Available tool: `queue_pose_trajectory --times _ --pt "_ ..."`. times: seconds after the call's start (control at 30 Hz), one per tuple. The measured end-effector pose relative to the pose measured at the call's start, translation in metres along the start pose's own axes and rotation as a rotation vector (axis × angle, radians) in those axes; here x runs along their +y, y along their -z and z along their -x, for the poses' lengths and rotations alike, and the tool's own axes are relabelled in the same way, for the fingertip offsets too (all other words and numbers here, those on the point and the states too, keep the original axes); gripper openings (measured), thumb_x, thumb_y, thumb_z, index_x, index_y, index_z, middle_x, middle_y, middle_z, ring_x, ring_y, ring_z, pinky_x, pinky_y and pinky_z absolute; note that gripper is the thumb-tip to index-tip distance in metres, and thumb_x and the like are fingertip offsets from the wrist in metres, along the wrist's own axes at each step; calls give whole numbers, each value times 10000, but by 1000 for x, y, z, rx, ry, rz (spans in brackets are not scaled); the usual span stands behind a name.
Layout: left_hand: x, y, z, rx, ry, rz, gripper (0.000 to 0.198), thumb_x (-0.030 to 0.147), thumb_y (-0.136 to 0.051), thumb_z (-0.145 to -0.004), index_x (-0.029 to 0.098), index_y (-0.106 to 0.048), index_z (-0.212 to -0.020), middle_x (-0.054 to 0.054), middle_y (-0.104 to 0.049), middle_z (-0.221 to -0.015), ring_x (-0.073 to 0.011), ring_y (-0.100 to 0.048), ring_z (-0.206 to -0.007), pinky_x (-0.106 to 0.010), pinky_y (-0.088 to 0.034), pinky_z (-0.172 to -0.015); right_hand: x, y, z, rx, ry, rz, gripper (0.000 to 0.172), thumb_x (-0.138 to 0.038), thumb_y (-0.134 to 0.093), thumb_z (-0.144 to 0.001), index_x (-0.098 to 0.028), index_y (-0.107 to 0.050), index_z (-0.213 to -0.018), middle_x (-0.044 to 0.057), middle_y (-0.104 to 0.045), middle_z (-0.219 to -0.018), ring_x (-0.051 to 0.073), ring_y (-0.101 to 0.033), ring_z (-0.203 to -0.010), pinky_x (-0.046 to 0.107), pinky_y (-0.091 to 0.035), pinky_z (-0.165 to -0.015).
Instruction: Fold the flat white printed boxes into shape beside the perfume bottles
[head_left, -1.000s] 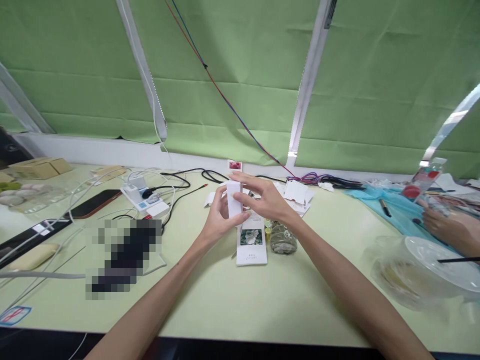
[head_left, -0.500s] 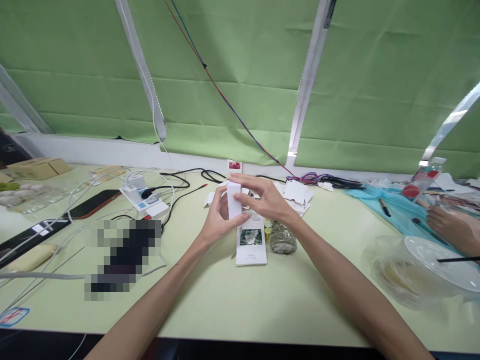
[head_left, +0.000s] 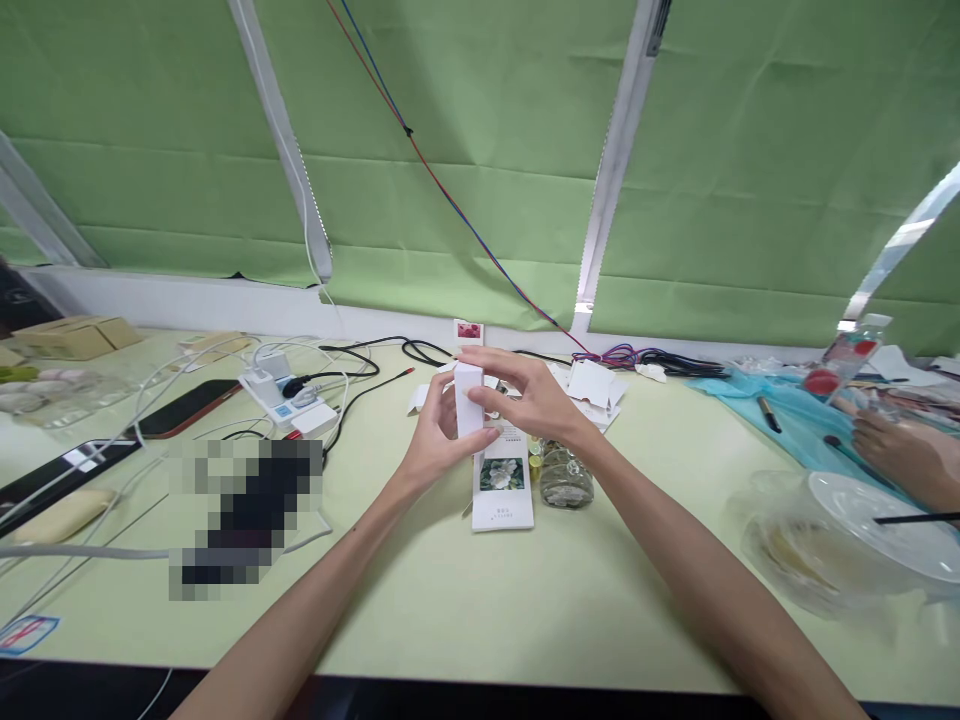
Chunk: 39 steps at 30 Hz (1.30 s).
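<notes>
Between my two hands stands a narrow white box (head_left: 469,405), upright, its side towards me plain. My left hand (head_left: 442,430) wraps round its lower part, thumb across the front. My right hand (head_left: 525,395) grips the upper end, fingers over the top and thumb on the front face. Below them a white box with a flower picture (head_left: 502,490) lies on the table, its far end hidden by my hands. A clear glass jar (head_left: 566,478) is just right of it, beside a small yellow-green item (head_left: 535,466). Behind my hands a card with a red picture (head_left: 469,332) shows.
Left are a power strip (head_left: 281,400) with tangled cables, a phone (head_left: 187,408) and a blurred-out dark object (head_left: 251,515). White cardboard pieces (head_left: 594,388) lie behind. Rightward are a blue cloth (head_left: 742,400), a lidded plastic tub (head_left: 847,540), a bottle (head_left: 855,355) and another person's hand (head_left: 900,450).
</notes>
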<state>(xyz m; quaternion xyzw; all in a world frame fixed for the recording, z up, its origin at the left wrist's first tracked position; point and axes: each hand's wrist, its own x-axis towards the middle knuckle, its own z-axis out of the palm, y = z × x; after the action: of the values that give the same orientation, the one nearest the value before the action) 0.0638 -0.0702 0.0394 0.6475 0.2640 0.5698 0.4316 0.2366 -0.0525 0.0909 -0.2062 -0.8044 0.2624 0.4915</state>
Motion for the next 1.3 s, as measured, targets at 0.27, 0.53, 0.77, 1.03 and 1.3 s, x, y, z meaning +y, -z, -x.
queue_pose_trajectory --times 0.27,0.53,0.77,1.03,1.3 --pt "-1 0 0 -7 18 10 780 363 -908 -702 268 -425 -1307 -111 -669 -1277 -281 -682 -1148 -409 -585 -923 -6 1 0 7 -13 28 394 -390 -711 -902 -306 -738 -1287 44 -681 -1415 246 -589 -1386 474 -526 -1139" --pt "-4 0 0 12 32 19 863 374 -922 -681 281 -404 -1365 -117 -665 -1305 -305 -671 -1213 -426 -583 -954 -6 1 0 5 -16 26 402 -412 -704 -915 -331 -722 -1308 27 -667 -1434 247 -573 -1402 502 -506 -1158" --pt "-2 0 0 -9 51 31 878 359 -914 -701 282 -387 -1399 -125 -665 -1324 -292 -690 -1173 -422 -584 -951 -4 0 0 6 -3 24 402 -402 -692 -930 -318 -714 -1322 36 -666 -1435 240 -572 -1404 481 -492 -1173" --pt "-1 2 -1 52 91 103 828 362 -921 -689 279 -451 -1365 -77 -715 -1190 -254 -732 -995 -373 -603 -834 0 1 -1 5 -37 55 504 -414 -684 -942 -366 -613 -1439 7 -603 -1510 234 -553 -1416 502 -463 -1194" --pt "7 9 -7 288 246 330 683 450 -895 -688 225 -591 -1257 -92 -733 -1186 -260 -733 -961 -352 -600 -748 -4 -1 1 -30 -101 146 603 -511 -657 -954 -327 -524 -1514 54 -521 -1584 284 -510 -1450 525 -448 -1190"
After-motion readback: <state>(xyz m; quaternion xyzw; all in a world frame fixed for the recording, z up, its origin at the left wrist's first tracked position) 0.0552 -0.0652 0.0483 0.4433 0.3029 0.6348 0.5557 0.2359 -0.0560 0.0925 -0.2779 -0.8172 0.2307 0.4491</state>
